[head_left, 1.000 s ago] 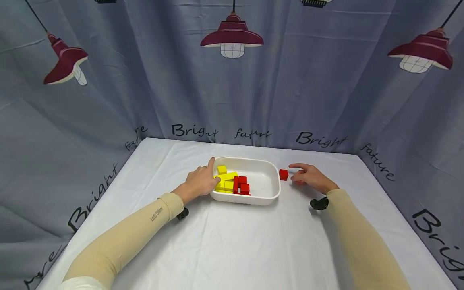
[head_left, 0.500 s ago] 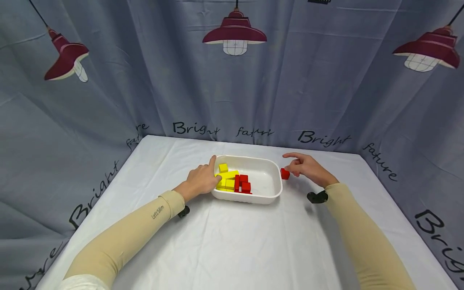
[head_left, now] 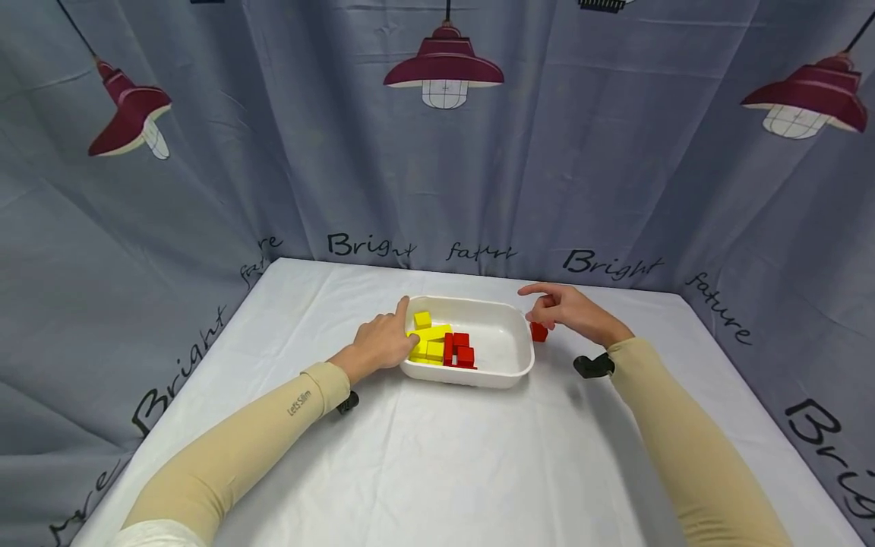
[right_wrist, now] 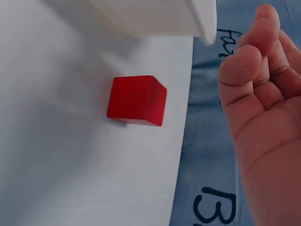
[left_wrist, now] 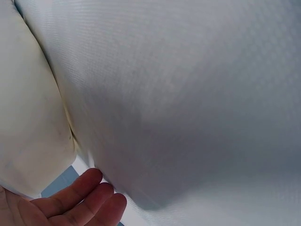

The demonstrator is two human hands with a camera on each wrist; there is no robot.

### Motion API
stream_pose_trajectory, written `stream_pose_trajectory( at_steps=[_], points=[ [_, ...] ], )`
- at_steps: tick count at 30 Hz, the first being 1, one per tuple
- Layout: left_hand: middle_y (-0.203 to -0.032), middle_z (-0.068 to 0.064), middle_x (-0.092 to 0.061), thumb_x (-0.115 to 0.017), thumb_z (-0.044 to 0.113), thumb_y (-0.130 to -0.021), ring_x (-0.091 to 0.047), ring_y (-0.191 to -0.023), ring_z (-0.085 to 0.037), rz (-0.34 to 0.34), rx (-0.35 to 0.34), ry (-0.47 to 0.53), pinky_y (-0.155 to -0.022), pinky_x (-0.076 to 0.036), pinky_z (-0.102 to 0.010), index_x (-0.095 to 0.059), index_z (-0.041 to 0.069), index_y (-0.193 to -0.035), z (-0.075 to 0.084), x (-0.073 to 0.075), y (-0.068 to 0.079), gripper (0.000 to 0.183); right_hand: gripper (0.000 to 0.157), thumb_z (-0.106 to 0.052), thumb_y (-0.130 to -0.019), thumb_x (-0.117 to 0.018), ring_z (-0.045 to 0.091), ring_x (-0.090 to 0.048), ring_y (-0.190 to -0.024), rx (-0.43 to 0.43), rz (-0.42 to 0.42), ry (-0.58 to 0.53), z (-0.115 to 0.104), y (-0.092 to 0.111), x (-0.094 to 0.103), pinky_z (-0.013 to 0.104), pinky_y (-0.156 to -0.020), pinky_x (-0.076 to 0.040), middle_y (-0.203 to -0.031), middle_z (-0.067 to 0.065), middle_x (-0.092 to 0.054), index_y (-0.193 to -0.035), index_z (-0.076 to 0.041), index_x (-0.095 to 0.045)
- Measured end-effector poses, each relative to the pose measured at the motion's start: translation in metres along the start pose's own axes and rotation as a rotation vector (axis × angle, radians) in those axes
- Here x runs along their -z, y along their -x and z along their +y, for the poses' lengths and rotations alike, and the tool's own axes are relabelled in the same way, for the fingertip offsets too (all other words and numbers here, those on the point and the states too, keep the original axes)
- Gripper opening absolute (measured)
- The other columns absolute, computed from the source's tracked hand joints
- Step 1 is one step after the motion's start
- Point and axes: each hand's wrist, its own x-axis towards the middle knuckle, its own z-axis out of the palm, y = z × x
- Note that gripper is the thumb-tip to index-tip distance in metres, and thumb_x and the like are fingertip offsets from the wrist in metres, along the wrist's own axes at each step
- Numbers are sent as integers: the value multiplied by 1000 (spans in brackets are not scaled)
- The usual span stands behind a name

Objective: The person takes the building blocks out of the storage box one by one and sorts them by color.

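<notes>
A white tray (head_left: 502, 374) stands on the table with yellow blocks (head_left: 432, 333) at its left and red blocks (head_left: 465, 355) beside them. My left hand (head_left: 383, 342) rests on the tray's left end, index finger along the rim and thumb over the inner side; its fingers (left_wrist: 89, 200) are straight in the left wrist view. My right hand (head_left: 573, 313) hovers by the right rim, thumb and fingers together in a pinch, index stretched forward. The small red block it pinches is hidden behind the fingers. A red cube (right_wrist: 131, 99) sits on the table just below, beside the tray.
A white cloth (head_left: 444, 456) covers the table. Behind and at both sides hangs a grey-blue curtain (head_left: 307, 152) printed with lamps and lettering. Black wrist cameras (head_left: 593, 366) sit under both forearms.
My right hand has risen from the table right of the red cube and moved left over it to the tray's rim; the red patch under its fingers has left the cloth. My left hand stays put.
</notes>
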Motion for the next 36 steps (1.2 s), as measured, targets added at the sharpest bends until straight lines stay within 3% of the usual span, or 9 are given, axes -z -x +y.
stream_pose_trajectory(
  at_steps=[4,12,17,20,24,27,36],
  points=[
    [-138,-17,-59,-50,41,-96,-61,-119,-30,3,-3,-5,-89,-52,-51,-11,13,-162,1,-1,0,82,49,-19,-92,-62,41,-62,-110,10,-23,14,-7,0,-1,44,-87,-49,-109,32,-62,-140,-19,-53],
    [-136,-19,-60,-50,41,-96,-61,-118,-32,2,-15,-3,-89,-52,-53,-10,12,-162,-1,4,1,83,47,-29,-90,-71,51,-56,-104,4,-50,57,-22,-3,-6,42,-93,-43,-106,31,-59,-135,-23,-57],
    [-137,-20,-59,-50,41,-96,-61,-120,-33,-7,-11,-4,-90,-52,-53,-9,12,-162,-2,2,2,83,52,-29,-90,-71,49,-56,-101,2,-83,60,-27,-5,-10,42,-91,-44,-107,31,-59,-139,-16,-56],
    [-138,-20,-59,-50,41,-96,-61,-120,-33,-6,-16,-2,-89,-52,-53,-9,12,-162,0,1,1,83,53,-28,-90,-71,56,-53,-96,-5,-100,54,-29,-5,-11,48,-90,-45,-105,31,-59,-139,-15,-57],
    [-137,-20,-59,-49,41,-95,-61,-119,-32,-1,-18,4,-89,-52,-53,-9,12,-162,1,2,1,83,46,-27,-90,-72,51,-55,-88,-5,-119,63,-33,-8,-14,51,-85,-48,-96,26,-59,-134,-19,-60],
    [-138,-19,-59,-49,40,-96,-61,-120,-32,-3,-12,5,-90,-52,-53,-9,12,-162,1,3,1,83,43,-31,-90,-73,37,-57,-88,-2,-129,92,-37,-11,-17,47,-82,-49,-96,25,-59,-131,-23,-62],
    [-137,-20,-59,-51,40,-95,-61,-120,-32,-3,-16,10,-88,-52,-52,-10,12,-162,2,2,2,83,46,-33,-88,-75,40,-55,-83,14,-136,111,-39,-26,-30,41,-80,-47,-100,33,-58,-131,-21,-63]
  ],
)
